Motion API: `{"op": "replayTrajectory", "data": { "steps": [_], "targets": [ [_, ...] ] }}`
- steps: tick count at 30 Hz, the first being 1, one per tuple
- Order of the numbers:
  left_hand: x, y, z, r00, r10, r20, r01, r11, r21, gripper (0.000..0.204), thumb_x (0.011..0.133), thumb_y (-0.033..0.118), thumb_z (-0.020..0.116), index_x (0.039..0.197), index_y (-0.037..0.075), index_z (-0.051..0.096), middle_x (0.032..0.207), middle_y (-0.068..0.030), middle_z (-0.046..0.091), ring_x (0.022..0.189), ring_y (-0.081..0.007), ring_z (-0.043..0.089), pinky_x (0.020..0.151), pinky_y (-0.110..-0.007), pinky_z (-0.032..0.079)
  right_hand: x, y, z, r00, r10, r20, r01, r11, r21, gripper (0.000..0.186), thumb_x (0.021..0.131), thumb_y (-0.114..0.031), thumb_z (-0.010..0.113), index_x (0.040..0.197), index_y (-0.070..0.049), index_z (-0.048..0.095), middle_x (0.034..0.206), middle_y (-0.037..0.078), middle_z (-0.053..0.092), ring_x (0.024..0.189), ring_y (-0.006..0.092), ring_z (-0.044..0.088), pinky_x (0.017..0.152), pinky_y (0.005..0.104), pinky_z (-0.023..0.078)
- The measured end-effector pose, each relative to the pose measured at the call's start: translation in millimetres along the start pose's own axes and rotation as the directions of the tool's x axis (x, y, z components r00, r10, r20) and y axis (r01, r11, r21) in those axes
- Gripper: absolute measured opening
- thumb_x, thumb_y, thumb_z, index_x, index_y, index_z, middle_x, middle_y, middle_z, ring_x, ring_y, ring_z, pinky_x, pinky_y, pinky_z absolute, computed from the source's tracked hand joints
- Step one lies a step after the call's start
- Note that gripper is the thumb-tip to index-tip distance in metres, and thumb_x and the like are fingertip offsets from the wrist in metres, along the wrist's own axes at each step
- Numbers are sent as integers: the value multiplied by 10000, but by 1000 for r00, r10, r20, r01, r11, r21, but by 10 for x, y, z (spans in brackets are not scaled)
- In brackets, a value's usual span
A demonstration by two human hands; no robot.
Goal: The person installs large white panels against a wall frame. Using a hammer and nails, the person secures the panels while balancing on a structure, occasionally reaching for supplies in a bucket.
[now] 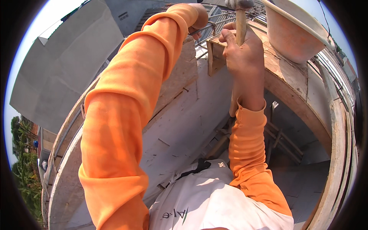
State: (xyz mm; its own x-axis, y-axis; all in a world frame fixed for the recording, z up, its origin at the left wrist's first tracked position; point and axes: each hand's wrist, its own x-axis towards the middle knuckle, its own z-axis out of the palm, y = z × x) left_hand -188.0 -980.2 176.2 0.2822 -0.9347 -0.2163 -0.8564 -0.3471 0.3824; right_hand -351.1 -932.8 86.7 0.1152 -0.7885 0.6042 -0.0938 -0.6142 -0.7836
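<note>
My right hand [245, 53] is closed round the wooden handle of a hammer [240, 25], its metal head at the upper edge and the handle's lower end showing below my wrist. Up ahead, my left hand [199, 17] reaches over the edge of the wooden formwork beside thin steel bars [222, 19]. Its fingers are curled, and my orange sleeve and the hand itself hide most of what is in them. Between the hands, a short wooden board [216, 57] stands at the formwork's corner.
A large pale plastic tub [293, 32] stands on the plywood deck [283, 61] at the right. Timber formwork [339, 126] curves down the right side, with dark props below. A grey wall [57, 80] rises at the left, with plants [27, 165] lower down.
</note>
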Motion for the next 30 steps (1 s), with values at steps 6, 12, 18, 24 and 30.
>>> {"op": "replayTrajectory", "data": {
  "steps": [6, 12, 18, 24, 30],
  "targets": [
    [30, -55, 85, 1000, 4, 7, -2, 971, -239, 232, 979, 80, 417, 1007, -37, 616, 958, -166, 729, 723, -197, 715, 667, -353, 592, -53, 449, 238, 996, -89, -22, 91, 989, 117, 150, 933, -81, 641, 1049, 13, 647, 772, 146, 702, 673, 246, 721, 641, 346, 547],
    [62, -140, 36, 1000, 15, 15, -9, 953, -304, 228, 966, 23, 458, 1091, -72, 623, 1048, -203, 703, 843, -214, 721, 745, -392, 608, -75, 362, 483, 997, 48, 64, -68, 931, 358, 204, 961, -98, 634, 1075, 69, 606, 758, 123, 703, 530, 166, 678, 493, 301, 505],
    [206, -160, -146, 837, 365, 406, -403, -89, 911, 266, 975, 89, 544, 1187, -3, 675, 1132, -136, 704, 936, -225, 710, 871, -370, 592, 37, 464, 653, 972, 223, -74, -146, 819, 555, 194, 911, 12, 670, 1074, 62, 579, 800, 139, 692, 484, 109, 598, 407, 236, 417],
    [-484, -107, -522, 885, 359, 296, -460, 776, 432, 297, 908, 158, 639, 1176, 59, 720, 1138, -99, 726, 1028, -248, 683, 940, -386, 546, -103, -32, 402, 964, 264, 4, -166, 595, 786, 238, 920, 21, 655, 1111, 42, 515, 770, 114, 661, 424, 71, 460, 349, 230, 313],
    [-553, -89, -487, 810, 400, 429, -576, 680, 453, 339, 862, 120, 669, 1196, 101, 722, 1180, -79, 728, 1121, -209, 641, 989, -373, 493, 154, -175, 382, 986, 147, 77, -156, 670, 726, 196, 937, -2, 650, 1108, 38, 566, 776, 98, 654, 432, 44, 429, 356, 215, 308]
  ]
}}
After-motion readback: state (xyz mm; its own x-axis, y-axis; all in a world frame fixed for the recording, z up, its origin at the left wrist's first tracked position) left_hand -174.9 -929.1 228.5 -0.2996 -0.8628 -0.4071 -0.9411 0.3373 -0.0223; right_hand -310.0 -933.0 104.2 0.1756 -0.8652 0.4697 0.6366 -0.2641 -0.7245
